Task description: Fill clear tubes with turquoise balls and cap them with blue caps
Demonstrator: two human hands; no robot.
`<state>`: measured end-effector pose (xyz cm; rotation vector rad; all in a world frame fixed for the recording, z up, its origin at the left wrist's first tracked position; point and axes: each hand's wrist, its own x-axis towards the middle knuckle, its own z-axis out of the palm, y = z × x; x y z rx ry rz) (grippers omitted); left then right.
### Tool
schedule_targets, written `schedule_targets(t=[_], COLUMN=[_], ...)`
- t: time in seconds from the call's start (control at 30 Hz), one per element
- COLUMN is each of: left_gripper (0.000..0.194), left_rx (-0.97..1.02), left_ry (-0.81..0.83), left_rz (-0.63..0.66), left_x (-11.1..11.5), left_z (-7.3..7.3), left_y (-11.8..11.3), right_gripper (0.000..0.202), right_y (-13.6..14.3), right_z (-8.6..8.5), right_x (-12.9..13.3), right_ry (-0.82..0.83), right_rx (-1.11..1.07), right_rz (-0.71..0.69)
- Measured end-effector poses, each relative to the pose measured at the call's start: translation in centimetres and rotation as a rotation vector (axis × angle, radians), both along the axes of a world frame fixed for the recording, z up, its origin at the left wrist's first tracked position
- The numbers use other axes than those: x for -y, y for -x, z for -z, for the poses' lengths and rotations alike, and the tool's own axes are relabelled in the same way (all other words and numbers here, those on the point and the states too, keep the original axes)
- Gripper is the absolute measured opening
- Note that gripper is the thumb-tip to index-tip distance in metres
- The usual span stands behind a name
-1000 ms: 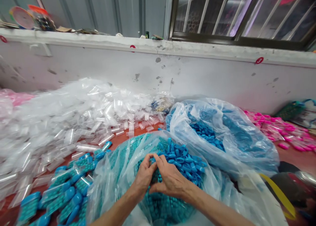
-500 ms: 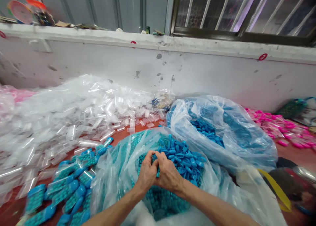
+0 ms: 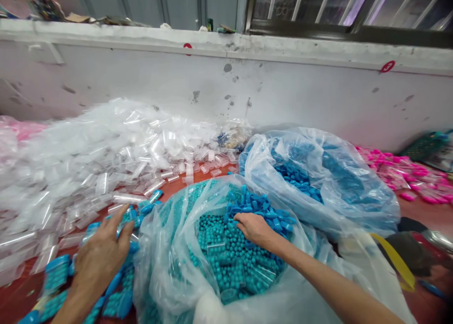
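A: Where do we place the blue caps [image 3: 255, 202] relative to the fingers of the right hand [image 3: 256, 228]?

B: We locate the heap on the far and right sides of those fingers, inside the open plastic bag [image 3: 170, 262]. The fingertips point left, at the heap's left margin, where it meets the turquoise beads [image 3: 230, 262]. The caps share no common long axis; they lie at mixed angles.

A: Which hand is nearer to them?

B: The right, plainly. We see the left hand [image 3: 98, 255] outside the bag, well to its left, above the filled packs [image 3: 56, 273] on the red table [image 3: 203, 176].

A: How do we read the fingers?

B: On the right, thumb and fingers are drawn together; whether anything is pinched between them, we cannot tell. On the left, thumb and forefinger stand apart, with no object visible between them; contact with the packs beneath we cannot confirm.

A: And the clear sleeve [image 3: 215, 247] among the beads?

B: It lies near and left of the right fingertips, its long axis running roughly left to right. Beyond the bag's far right side, we note a second bag [image 3: 354, 182] with more blue caps; loose clear sleeves [image 3: 106, 149] are heaped at the far left.
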<state>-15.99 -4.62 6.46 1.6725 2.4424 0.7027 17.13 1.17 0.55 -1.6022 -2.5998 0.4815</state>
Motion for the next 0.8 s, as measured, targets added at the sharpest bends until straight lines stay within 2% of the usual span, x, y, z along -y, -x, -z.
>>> schedule_targets(t=[0.03, 0.07, 0.17, 0.23, 0.33, 0.47, 0.57, 0.63, 0.7, 0.8], left_gripper=[0.048, 0.046, 0.032, 0.027, 0.035, 0.044, 0.031, 0.02, 0.015, 0.022], left_rx=[0.003, 0.06, 0.328, 0.465, 0.474, 0.528, 0.662, 0.789, 0.914, 0.996], left_ry=[-0.045, -0.09, -0.084, -0.023, 0.045, 0.082, 0.122, 0.191, 0.288, 0.378], left_rz=[0.017, 0.086, 0.443, 0.608, 0.738, 0.868, 0.904, 0.831, 0.723, 0.646], left_x=[0.0, -0.2, -1.8, -3.2, -5.2, -6.8, -7.5, -7.7, -7.8, -7.6], left_z=[0.0, 0.2, 1.7, 3.2, 5.0, 5.8, 5.8, 6.0, 6.3, 6.8], left_y=[-1.0, -2.3, -7.4, -10.4, -13.4, -15.3, -15.6, -15.2, -14.5, -13.4], right_gripper=[0.022, 0.022, 0.025, 0.025, 0.026, 0.026, 0.026, 0.027, 0.028, 0.024], right_y=[0.3, 0.7, 1.1, 0.9, 0.4, 0.6, 1.2, 1.3, 1.3, 1.6], right_z=[0.5, 1.0, 2.4, 2.8, 2.2, 0.1, -0.9, -0.8, 0.0, 1.8], right_x=[0.0, 0.0, -0.2, -0.4, -0.5, -0.9, -2.0, -2.8, -3.5, -3.8], right_ry=[-0.006, -0.012, -0.025, -0.04, -0.068, -0.093, -0.019, 0.004, -0.073, -0.28], right_rx=[0.032, 0.06, 0.086, 0.078, 0.021, -0.325, -0.524, -0.531, -0.412, -0.089], right_rz=[-0.027, -0.053, -0.095, -0.087, -0.082, -0.134, -0.079, -0.001, -0.009, -0.185])
